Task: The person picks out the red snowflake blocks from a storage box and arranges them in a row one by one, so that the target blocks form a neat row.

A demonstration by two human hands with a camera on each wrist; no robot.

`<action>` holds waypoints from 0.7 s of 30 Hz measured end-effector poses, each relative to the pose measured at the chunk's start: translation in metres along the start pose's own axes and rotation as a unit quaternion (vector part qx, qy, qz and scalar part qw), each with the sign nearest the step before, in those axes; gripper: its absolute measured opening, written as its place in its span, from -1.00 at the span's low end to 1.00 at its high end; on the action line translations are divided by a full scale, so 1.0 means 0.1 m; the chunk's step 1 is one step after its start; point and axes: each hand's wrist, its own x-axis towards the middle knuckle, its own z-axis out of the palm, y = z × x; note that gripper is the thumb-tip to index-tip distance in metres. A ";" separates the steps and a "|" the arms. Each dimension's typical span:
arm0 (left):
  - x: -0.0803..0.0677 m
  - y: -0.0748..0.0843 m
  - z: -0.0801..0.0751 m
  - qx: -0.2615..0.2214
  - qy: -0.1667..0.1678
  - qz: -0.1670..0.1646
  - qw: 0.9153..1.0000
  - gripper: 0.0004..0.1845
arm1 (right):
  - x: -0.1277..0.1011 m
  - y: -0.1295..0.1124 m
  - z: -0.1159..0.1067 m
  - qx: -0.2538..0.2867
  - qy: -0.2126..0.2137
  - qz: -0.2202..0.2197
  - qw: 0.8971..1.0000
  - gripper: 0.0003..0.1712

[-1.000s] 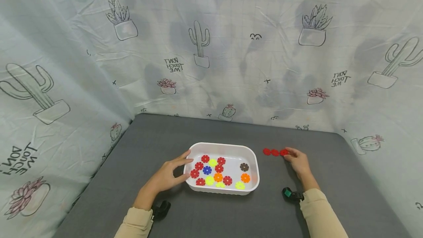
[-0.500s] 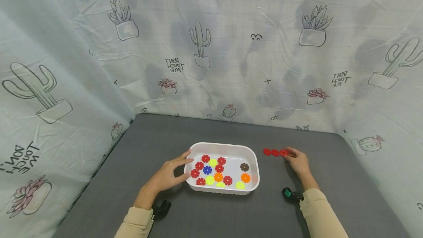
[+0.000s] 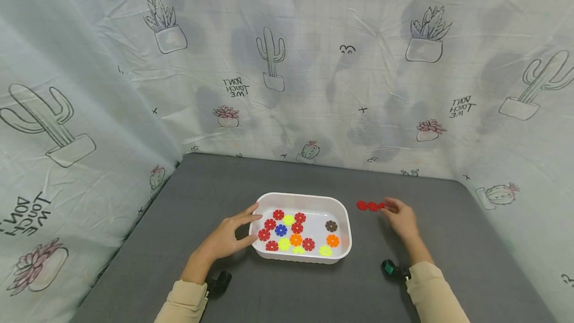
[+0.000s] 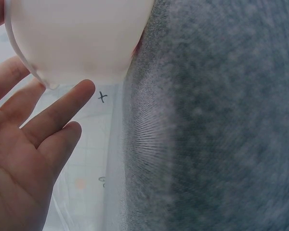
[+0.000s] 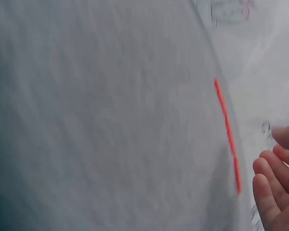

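Across the curtain (image 3: 314, 69), potted plants are printed, with "DON'T TOUCH" shown in mirror writing. On the grey table (image 3: 305, 293), a white tray (image 3: 296, 258) scattered with coloured discs (image 3: 296, 240) is touched by the left hand (image 3: 224, 241), fingers spread. The right hand's (image 3: 404, 221) fingers are held loosely bent, close together; just beside their tips, a red strip (image 3: 372, 207) is laid on the table, right of the tray.
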 end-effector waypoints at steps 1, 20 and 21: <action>0.00 0.00 0.00 -0.001 -0.001 -0.002 1.000 -0.47 | -0.01 -0.04 0.02 0.000 -0.004 -0.011 1.000 -0.51; 0.01 0.00 0.00 -0.004 0.006 0.010 1.000 -0.46 | -0.28 -0.82 0.34 0.097 -0.085 -0.146 0.981 -0.48; 0.00 0.00 0.00 -0.002 0.006 0.009 1.000 -0.46 | -0.29 -0.86 0.36 0.102 -0.089 -0.147 0.980 -0.48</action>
